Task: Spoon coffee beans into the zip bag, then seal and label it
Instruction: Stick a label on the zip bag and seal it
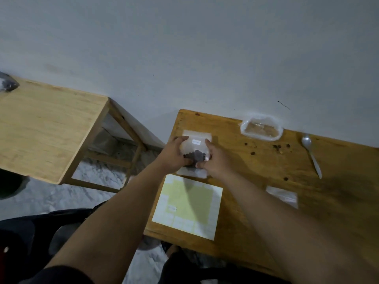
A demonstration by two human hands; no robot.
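Note:
A clear zip bag (198, 145) with dark coffee beans (195, 155) in its lower part is held at the far left of the dark wooden table (256, 177). A small white label (196, 142) sticks on its front. My left hand (174, 154) grips the bag's left side and my right hand (215, 158) grips its right side, thumbs near the beans. Another flat bag (191, 173) lies under it. A sticker sheet (187, 206) lies below my hands. A spoon (311, 155) lies at the right.
A clear plastic container (261, 128) stands at the back by the wall. Loose beans (277, 147) are scattered near it. An empty zip bag (284, 195) lies right of my right arm. A lighter wooden table (45, 128) stands to the left across a gap.

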